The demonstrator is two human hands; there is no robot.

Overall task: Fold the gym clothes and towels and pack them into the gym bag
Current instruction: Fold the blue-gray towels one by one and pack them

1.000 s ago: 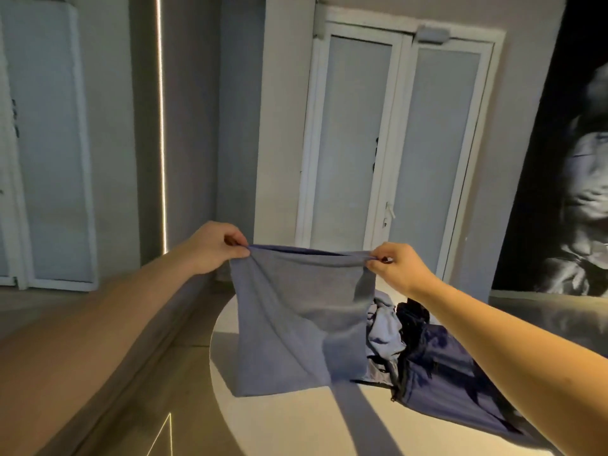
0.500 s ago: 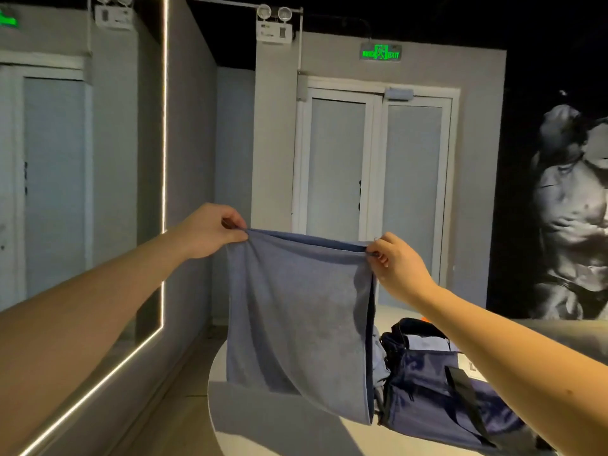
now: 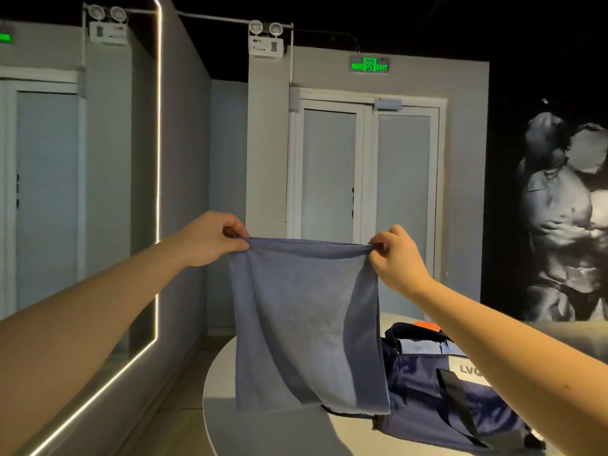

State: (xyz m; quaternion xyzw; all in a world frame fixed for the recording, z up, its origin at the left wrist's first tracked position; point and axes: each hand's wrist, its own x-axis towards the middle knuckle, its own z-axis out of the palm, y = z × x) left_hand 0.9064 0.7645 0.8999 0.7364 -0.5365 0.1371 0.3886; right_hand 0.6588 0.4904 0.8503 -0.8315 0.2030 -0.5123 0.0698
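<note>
Thumb and curled fingertips [image 3: 235, 230] of the left hand [image 3: 210, 238] pinch the top left corner of a blue-grey towel [image 3: 306, 324]. The fingers [image 3: 378, 245] of the right hand [image 3: 398, 258] pinch the top right corner in the same way. Between the two pinches the upper hem is pulled level and taut, just below the middle of the view.

The towel hangs straight down from the hands toward 6 o'clock, in front of the person, with both bare forearms reaching in from the lower corners. A darker band down its right side suggests it is already doubled once, though that cannot be told for sure. Its lower hem hangs over a pale round table [image 3: 263, 432]; whether it touches the top cannot be told.

At 4 o'clock, just beside the towel's lower right corner, a navy gym bag [image 3: 427, 399] lies on the table with its mouth open. Pale folded fabric [image 3: 418, 348] shows inside, and something orange [image 3: 426, 325] sits at its far edge. The right forearm covers part of a white label on the bag's side.

Judging by this, the task is partly done: at least one item seems packed, while this towel is mid-fold and not yet in the bag. No other loose clothes are in view.

Beyond, at 12 o'clock, are white double doors [image 3: 365, 205] under a green exit sign [image 3: 369, 65]. A black-and-white mural [image 3: 566, 209] fills 3 o'clock, and a light-edged mirror [image 3: 98, 192] 9 o'clock.
</note>
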